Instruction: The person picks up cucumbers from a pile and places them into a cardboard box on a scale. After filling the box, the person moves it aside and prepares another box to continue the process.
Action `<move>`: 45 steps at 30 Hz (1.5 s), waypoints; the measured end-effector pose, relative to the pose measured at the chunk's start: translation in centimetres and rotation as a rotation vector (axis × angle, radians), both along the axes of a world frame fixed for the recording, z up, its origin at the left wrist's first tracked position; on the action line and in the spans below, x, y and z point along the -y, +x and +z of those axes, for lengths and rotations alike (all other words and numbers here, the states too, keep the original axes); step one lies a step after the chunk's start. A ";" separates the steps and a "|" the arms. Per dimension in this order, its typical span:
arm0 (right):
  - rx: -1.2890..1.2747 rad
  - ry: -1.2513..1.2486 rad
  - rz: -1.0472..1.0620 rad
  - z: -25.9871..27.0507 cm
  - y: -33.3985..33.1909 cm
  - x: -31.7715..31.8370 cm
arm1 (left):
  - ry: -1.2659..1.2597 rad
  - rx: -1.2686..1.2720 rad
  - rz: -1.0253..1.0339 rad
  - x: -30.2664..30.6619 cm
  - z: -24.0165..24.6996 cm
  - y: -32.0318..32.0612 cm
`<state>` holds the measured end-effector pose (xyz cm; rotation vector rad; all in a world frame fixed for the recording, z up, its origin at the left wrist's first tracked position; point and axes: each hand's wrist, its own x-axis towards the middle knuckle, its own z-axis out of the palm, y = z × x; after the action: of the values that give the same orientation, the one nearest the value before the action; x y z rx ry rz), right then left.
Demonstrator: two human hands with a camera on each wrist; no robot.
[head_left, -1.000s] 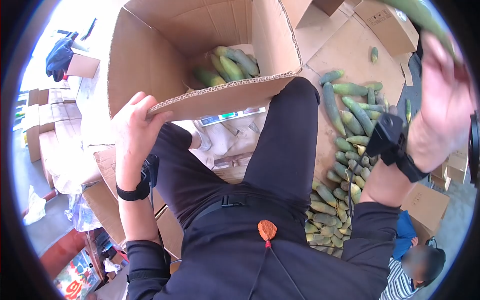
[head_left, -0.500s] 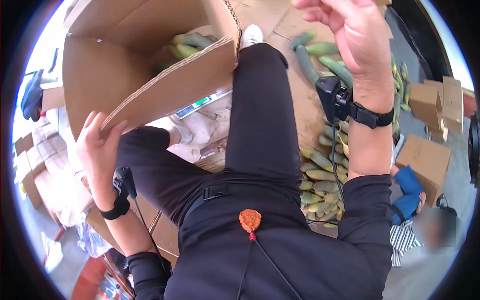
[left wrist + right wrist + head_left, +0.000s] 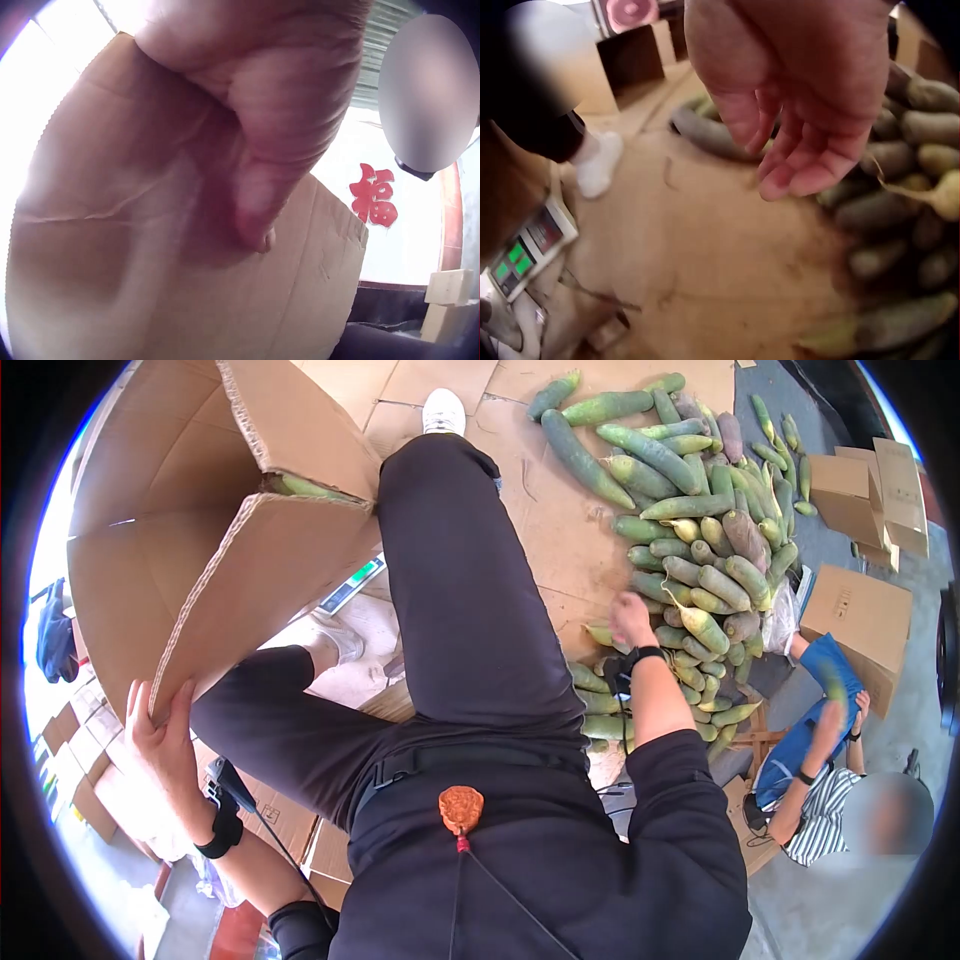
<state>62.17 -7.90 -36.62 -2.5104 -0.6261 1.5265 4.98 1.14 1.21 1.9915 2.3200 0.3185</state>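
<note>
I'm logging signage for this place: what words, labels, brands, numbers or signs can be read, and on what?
"福", in red, on a bright white surface.
Print on the carton at right: too small to read.
Scale panel: too blurred to read.
Any other marks: unreadable.

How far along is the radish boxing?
Looks started: a green radish shows inside the box; total hidden. In hand: left hand grips the box's edge; right hand, seemingly empty, is at the pile. Probably left: more from that large pile.
</note>
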 end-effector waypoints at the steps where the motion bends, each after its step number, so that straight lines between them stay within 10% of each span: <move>1: -0.012 -0.077 -0.201 0.5 -0.6 1.5 | -0.033 -0.041 0.043 0.0 0.2 0.3; 4: -0.064 -0.226 -0.570 0.6 -0.5 5.2 | -0.067 0.009 0.081 0.2 -0.1 -0.3; 8: -0.144 -0.274 -0.562 -2.5 2.3 8.5 | -0.031 -0.041 0.032 0.8 -0.9 -2.6; 18: -0.343 0.078 -1.066 -9.6 5.1 11.3 | -0.007 0.299 0.051 0.3 -0.5 -0.5; 28: -0.285 -0.107 -0.908 -6.7 3.0 8.0 | -0.016 0.151 -0.004 0.0 -0.2 0.5; 36: 0.032 0.236 -1.174 -4.8 -0.2 6.9 | 0.052 0.198 0.008 0.1 -0.5 0.5; 45: -0.546 0.506 -0.909 6.3 -5.5 1.0 | 0.024 0.102 -0.009 -0.5 0.9 1.5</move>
<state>56.66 -8.85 -30.35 -1.5202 0.1938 1.3331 6.48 1.60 2.14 1.9477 2.2553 0.4380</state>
